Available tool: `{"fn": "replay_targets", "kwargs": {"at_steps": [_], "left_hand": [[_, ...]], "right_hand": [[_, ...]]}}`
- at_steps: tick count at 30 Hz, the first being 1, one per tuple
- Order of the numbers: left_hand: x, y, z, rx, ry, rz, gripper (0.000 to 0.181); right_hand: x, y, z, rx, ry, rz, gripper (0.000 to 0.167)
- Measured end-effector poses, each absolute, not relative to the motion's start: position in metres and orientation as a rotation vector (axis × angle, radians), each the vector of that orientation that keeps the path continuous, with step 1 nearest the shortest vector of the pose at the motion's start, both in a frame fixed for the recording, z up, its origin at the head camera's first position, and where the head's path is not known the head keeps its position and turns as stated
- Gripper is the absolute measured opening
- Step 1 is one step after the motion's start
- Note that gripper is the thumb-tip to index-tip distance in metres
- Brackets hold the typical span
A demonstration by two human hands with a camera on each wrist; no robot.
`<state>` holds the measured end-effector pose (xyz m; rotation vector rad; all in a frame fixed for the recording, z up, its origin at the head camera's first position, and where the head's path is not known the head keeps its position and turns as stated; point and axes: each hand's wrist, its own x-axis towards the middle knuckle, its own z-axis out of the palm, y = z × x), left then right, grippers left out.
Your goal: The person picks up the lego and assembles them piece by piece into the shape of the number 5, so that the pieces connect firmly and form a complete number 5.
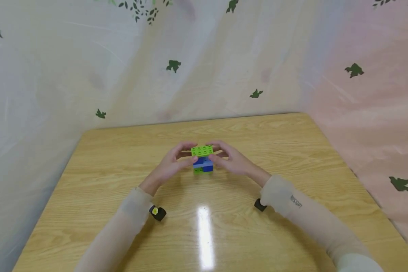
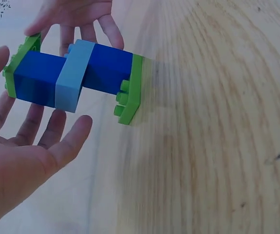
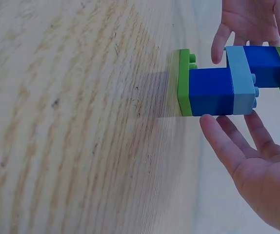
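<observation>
A stack of toy building bricks stands upright on the wooden table. In the left wrist view its bottom green plate [image 2: 134, 92] bears a dark blue brick [image 2: 108, 68], a light blue brick [image 2: 74, 73] laid crosswise, another dark blue brick [image 2: 36, 80] and a studded green plate [image 1: 202, 150] on top. My left hand [image 1: 169, 163] is beside the stack's left, fingers loosely spread, thumb near the top plate's corner. At the right side, my right hand [image 1: 235, 160] curves loosely, its thumb at the top plate's edge. Whether fingertips touch the bricks I cannot tell exactly.
The wooden table [image 1: 98, 211] spreads around the stack, with a bright light reflection in front. A pale cloth with leaf prints [image 1: 217, 68] hangs behind and beside it. Small black devices [image 1: 159, 214] sit at both wrists.
</observation>
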<state>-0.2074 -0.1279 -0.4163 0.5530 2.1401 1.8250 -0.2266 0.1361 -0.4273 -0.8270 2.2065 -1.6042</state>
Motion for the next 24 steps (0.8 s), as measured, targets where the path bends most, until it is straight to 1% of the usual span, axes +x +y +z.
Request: {"fn": "replay_targets", "kwargs": {"at_steps": [3,9,18,24], "left_hand": [[-0.207,-0.127,-0.419,0.544,2.117,1.875,0.046],[-0.207,-0.123,-0.426,0.554,2.082,1.977,0.040],[-0.204,-0.122,-0.430,0.548,2.169,1.963,0.037],[-0.207,-0.124,-0.431,0.586,2.131,1.952,0.039]], "right_hand": [[-0.225,0.136,-0.427,-0.805,2.191,-1.637,0.050],[-0.224,0.135,-0.426,-0.777,2.171,-1.650,0.040],[-0.223,0.134,-0.422,-0.741,2.175,-1.605,0.043],[-0.227,0.137,-0.418,-0.763,2.185,-1.528,0.044]]}}
